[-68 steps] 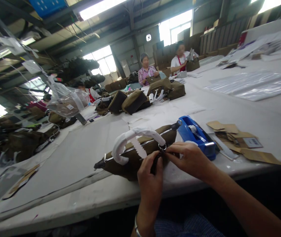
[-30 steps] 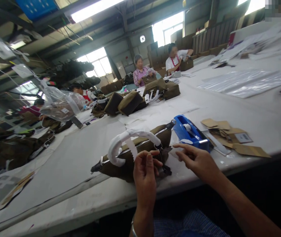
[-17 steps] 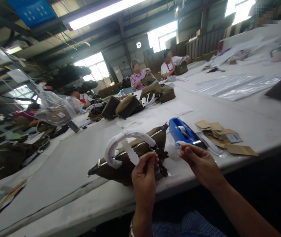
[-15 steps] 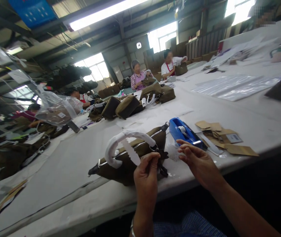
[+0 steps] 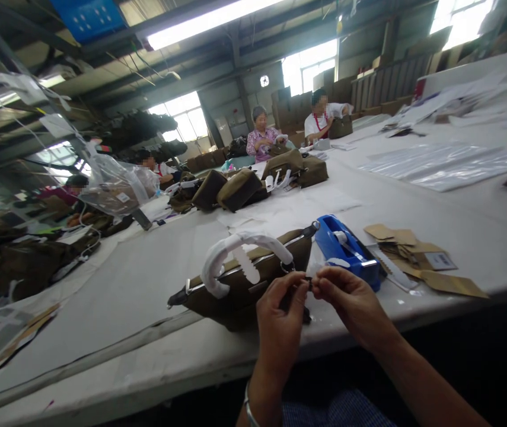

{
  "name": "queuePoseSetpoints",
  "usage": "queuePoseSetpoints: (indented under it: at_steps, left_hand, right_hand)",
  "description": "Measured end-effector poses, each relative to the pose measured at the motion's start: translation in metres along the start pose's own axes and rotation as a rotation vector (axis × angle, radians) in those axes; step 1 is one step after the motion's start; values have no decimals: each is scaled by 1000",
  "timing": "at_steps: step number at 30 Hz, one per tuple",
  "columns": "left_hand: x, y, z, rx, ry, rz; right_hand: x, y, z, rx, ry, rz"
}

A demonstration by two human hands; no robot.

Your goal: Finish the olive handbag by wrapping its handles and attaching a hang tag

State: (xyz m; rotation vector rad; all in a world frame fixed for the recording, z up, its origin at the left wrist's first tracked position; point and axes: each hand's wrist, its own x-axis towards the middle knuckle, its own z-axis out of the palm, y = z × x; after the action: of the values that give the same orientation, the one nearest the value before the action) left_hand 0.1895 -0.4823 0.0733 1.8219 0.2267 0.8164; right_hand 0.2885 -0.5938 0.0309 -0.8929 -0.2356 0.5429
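Note:
An olive-brown bag (image 5: 244,279) lies on its side near the table's front edge, its handle wrapped in white foam (image 5: 244,246). My left hand (image 5: 282,323) pinches the dark zipper pull at the bag's right end. My right hand (image 5: 351,302) meets it there, fingertips closed on a small piece of white wrap at the pull. Just behind my right hand stands a blue tape dispenser (image 5: 346,249).
Brown card tags (image 5: 417,255) lie right of the dispenser. More olive bags (image 5: 239,187) are piled farther along the white table (image 5: 146,296). Clear plastic sheets (image 5: 449,163) lie at the right. Other people sit at the far end and along the left side.
My right hand left the zipper pull, reached toward the dispenser, took a small white piece and came back to the pull. My left hand stayed on the pull.

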Motion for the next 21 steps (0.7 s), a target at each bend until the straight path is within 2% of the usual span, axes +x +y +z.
queuePoseSetpoints:
  at_steps: [4,12,21]
  left_hand:
    - [-2,0,0,-47,0,-80]
    - [-4,-5,-2,143,-23,-1]
    - [-4,-6,-3,213,-25,-11]
  right_hand:
    - [1,-1,-3,-192,3,-87]
    - [0,-10,-1,-555,20,-264]
    - [-1,-2,-7,-658,37,-344]
